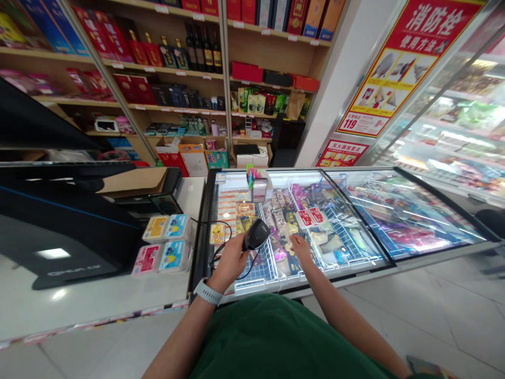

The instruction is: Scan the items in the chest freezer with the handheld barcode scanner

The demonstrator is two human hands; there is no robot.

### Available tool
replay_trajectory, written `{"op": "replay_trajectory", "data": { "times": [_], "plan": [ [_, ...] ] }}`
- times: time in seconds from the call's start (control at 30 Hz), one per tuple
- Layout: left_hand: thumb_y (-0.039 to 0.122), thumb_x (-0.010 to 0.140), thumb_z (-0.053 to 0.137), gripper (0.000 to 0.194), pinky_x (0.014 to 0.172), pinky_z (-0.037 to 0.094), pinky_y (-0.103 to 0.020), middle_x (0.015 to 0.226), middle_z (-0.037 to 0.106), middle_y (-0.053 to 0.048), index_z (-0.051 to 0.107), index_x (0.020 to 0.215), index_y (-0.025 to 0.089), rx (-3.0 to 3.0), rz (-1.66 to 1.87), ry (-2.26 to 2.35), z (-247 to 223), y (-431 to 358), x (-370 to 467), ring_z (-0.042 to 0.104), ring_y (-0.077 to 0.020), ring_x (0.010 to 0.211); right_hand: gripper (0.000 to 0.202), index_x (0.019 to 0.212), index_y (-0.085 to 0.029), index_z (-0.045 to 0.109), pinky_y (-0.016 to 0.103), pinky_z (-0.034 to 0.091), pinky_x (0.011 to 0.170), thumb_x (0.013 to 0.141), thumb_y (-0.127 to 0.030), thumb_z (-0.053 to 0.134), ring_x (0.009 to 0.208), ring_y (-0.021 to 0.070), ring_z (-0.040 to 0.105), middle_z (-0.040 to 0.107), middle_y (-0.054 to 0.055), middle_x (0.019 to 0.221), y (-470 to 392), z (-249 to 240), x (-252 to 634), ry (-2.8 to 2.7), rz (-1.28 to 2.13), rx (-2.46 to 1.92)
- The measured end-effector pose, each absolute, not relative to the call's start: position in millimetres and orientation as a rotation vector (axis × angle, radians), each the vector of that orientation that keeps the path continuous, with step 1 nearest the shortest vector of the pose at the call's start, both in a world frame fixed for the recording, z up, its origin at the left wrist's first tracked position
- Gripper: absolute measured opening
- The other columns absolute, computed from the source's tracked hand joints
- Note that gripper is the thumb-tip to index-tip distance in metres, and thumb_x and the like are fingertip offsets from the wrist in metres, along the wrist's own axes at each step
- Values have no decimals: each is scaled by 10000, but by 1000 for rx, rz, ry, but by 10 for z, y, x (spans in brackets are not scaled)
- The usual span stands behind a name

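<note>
My left hand (232, 259), with a pale watch on the wrist, is wrapped round the handle of a black barcode scanner (256, 235). The scanner's head points right, and its thin black cable loops below and to the left of the hand. My right hand (301, 248) hovers above the glass-topped chest freezer (351, 266), to the right of the scanner. Its fingers are drawn together; whatever they may hold is too small to make out. Beneath both hands, packaged frozen foods (282, 216) lie in white wire baskets.
A counter (94, 302) on the left bears a checkout machine (67, 231) and stacked plastic tubs (173, 247). Small colourful items in a holder (252, 176) stand on the freezer's far part. Behind are shelves with boxes and bottles (203, 50); a glass-fronted cooler (461, 131) stands right.
</note>
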State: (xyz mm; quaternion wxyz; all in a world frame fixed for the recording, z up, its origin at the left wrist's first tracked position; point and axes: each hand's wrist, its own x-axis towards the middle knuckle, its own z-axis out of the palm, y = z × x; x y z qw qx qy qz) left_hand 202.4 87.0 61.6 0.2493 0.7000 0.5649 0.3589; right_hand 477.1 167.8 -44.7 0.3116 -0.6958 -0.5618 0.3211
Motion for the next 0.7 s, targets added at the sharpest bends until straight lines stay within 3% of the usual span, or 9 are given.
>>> {"op": "replay_trajectory", "data": {
  "times": [0.13,0.33,0.7],
  "plan": [
    [90,774,521,480,981,437,-465,1170,619,-131,483,1248,160,1909,979,1524,627,862,2049,581,-259,1092,421,939,-176,638,316,545,623,735,-540,584,574,152,600,657,10,711,1752,-386,4768,-955,1205,-1583],
    [81,770,513,497,993,431,-479,1197,610,-132,478,1258,166,1916,970,1516,662,849,2071,569,-262,1120,466,903,-191,627,320,568,631,621,-552,714,617,154,621,692,29,783,1822,-228,4750,-736,1311,-1338],
    [99,786,512,455,985,440,-468,1169,629,-132,500,1236,156,1933,946,1498,679,868,2099,586,-261,1097,416,920,-220,603,335,562,685,681,-549,691,702,168,662,698,29,842,2057,2,4704,-758,1361,-1220]
  ]
}}
